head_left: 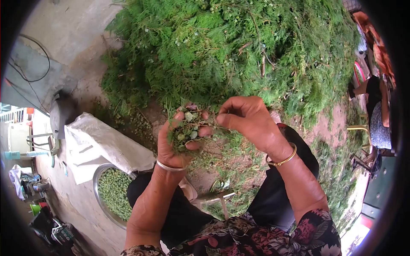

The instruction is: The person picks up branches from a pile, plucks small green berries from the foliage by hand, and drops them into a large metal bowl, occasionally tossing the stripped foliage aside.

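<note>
My left hand (171, 143), palm up with curled fingers, holds a small clump of green sprigs and round green cones (188, 128). Just to its right, my right hand (245, 117) has thumb and forefinger pinched together at the end of a thin twig (220, 124) that reaches from the clump. Beyond both hands rises a big heap of green conifer branches (230, 51). A round metal basin (97, 187) full of small green cones stands at the lower left, beside my leg.
A white sack (98, 143) lies against the basin. Loose sprigs litter the floor (239, 170) between my knees. At the right edge another person (380, 119) sits near the heap. A black cable (48, 64) hangs at the upper left.
</note>
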A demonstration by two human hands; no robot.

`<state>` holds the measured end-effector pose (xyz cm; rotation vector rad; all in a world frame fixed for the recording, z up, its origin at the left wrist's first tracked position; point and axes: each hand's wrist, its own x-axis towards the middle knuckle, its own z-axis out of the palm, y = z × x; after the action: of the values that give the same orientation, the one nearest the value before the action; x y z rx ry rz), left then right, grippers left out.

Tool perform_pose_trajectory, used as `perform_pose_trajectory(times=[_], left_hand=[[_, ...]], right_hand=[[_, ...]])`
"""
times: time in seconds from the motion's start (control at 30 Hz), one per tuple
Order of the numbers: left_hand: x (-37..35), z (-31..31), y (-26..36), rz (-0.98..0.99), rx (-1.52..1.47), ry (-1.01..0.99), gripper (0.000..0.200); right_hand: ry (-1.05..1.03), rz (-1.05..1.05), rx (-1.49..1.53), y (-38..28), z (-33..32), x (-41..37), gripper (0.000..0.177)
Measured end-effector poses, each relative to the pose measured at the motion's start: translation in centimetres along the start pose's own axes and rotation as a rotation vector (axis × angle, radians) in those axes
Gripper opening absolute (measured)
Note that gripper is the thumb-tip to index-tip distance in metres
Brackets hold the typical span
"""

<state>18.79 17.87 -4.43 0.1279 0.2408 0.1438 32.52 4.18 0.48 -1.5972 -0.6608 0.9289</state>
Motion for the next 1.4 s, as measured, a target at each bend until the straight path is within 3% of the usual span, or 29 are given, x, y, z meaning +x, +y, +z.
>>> perform_pose_trajectory(times=[0.17, 0.23, 0.3, 0.47, 0.53, 0.57, 0.63, 0.9, 0.97, 1.0, 1.07, 1.4], left_hand=[[-0.2, 0.3, 0.0, 0.004, 0.017, -0.016, 0.030], [-0.3, 0.5, 0.1, -0.010, 0.044, 0.012, 0.029], [-0.4, 0.9, 0.1, -0.042, 0.195, 0.167, 0.029], [-0.3, 0.3, -0.6, -0.081, 0.255, 0.211, 0.030], [-0.2, 0.5, -0.9, -0.104, 0.283, 0.161, 0.030], [-0.2, 0.6, -1.0, -0.103, 0.282, 0.162, 0.030], [-0.2, 0.6, -1.1, -0.073, 0.302, 0.182, 0.030], [-0.5, 0.7, -0.6, -0.048, 0.320, 0.174, 0.029], [-0.6, 0.8, -0.5, -0.047, 0.320, 0.175, 0.029], [-0.7, 1.0, -0.5, -0.044, 0.382, 0.193, 0.029], [-0.8, 1.0, -0.4, -0.042, 0.440, 0.208, 0.030], [-1.0, 1.4, -0.6, -0.018, 0.475, 0.249, 0.029]], right_hand=[[0.110, -0.022, 0.044, 0.8, -0.1, 0.2, 0.012], [0.192, -0.151, -0.197, 0.2, 0.0, -0.2, 0.018], [0.168, -0.240, -0.147, 0.7, 0.4, -0.3, 0.020], [0.035, -0.383, -0.127, 0.7, 1.4, -0.5, 0.021], [0.082, -0.601, -0.368, 1.8, 1.6, 0.1, 0.019], [0.081, -0.601, -0.368, 1.6, 1.7, 0.0, 0.019], [0.015, -0.273, -0.049, 0.8, 2.0, -0.3, 0.018], [0.055, -0.232, 0.199, 1.1, 0.4, 0.3, 0.015], [0.043, -0.011, 0.253, -0.5, -0.2, -0.1, 0.013], [0.041, -0.010, 0.252, -0.6, -0.4, 0.0, 0.013], [0.048, 0.139, 0.509, -0.8, -0.9, 0.1, 0.018], [0.036, 0.182, 0.682, -0.3, -1.0, 0.8, 0.027]])
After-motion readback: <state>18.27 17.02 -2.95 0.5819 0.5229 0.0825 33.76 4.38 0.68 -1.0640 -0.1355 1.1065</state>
